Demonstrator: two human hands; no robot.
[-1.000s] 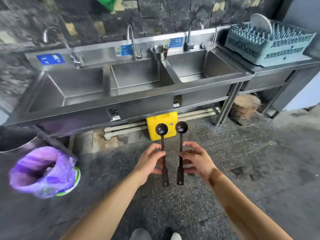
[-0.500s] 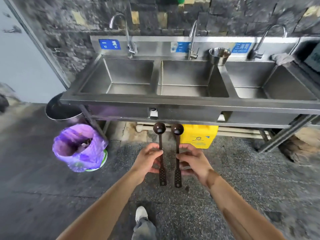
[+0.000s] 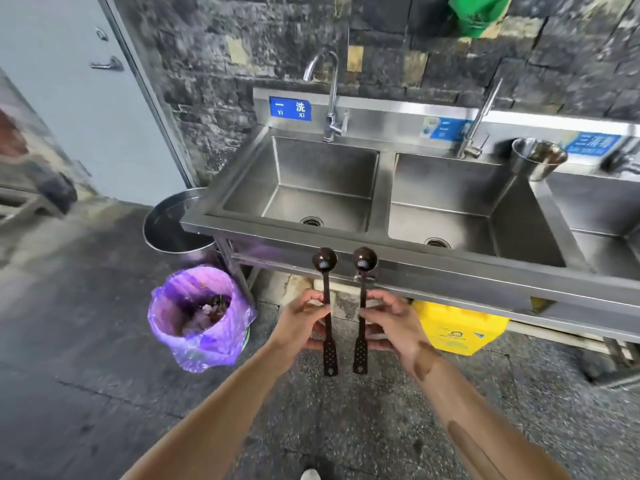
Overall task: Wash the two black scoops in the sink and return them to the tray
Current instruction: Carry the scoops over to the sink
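I hold two black long-handled scoops upright side by side, bowls up. My left hand (image 3: pixel 300 323) grips the left scoop (image 3: pixel 325 268) at mid-handle. My right hand (image 3: pixel 394 323) grips the right scoop (image 3: pixel 363 268) the same way. Both bowls hang just in front of the front rim of the steel sink unit (image 3: pixel 450 268). The left basin (image 3: pixel 311 188) with its tap (image 3: pixel 330 98) lies straight ahead, dry, drain showing. A second basin (image 3: pixel 460 209) sits to its right. No tray is in view.
A purple-lined bin (image 3: pixel 197 317) with scraps stands on the floor at left, next to a steel bucket (image 3: pixel 173 223). A yellow container (image 3: pixel 457 327) sits under the sink. A small steel bowl (image 3: pixel 538 161) rests on the divider at right. A grey door (image 3: pixel 76 98) is at left.
The view has swung left and closer to the sink; the left basin now lies straight ahead. Both hands keep the same grip on the scoops.
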